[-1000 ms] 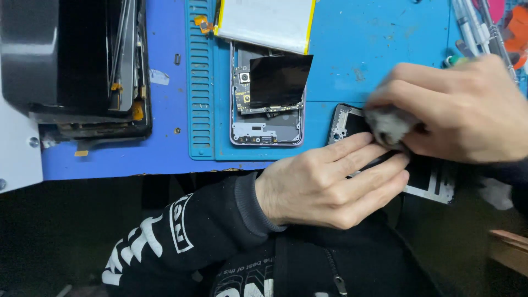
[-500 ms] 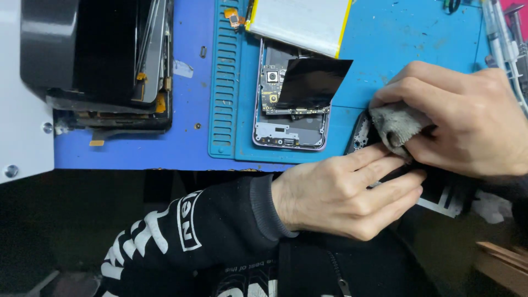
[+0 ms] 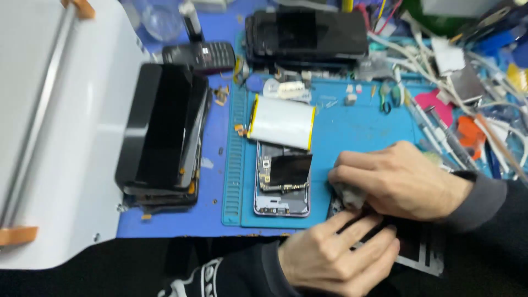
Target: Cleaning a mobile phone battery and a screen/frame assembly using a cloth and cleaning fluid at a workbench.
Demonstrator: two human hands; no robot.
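My right hand [image 3: 404,180] is closed on a small grey cloth wad [image 3: 348,195] and presses it onto a dark phone panel [image 3: 421,250] at the front right edge of the blue mat [image 3: 363,132]. My left hand [image 3: 338,256] lies flat over the panel's near side, fingers stretched out and holding it down. Most of the panel is hidden under both hands. Just left of them lies an opened phone body [image 3: 281,184] with bare circuit parts, a white battery [image 3: 281,122] resting on its far end.
A stack of black phone screens [image 3: 159,137] sits at the left beside a white machine [image 3: 55,126]. More dark phones [image 3: 305,33] lie at the back. Cables, tweezers and small tools [image 3: 456,82] crowd the back right. The table's front edge runs below the mat.
The view has swung up and back, showing more of the far table. My right hand with the cloth has shifted slightly over the panel; my left hand stays flat on it.
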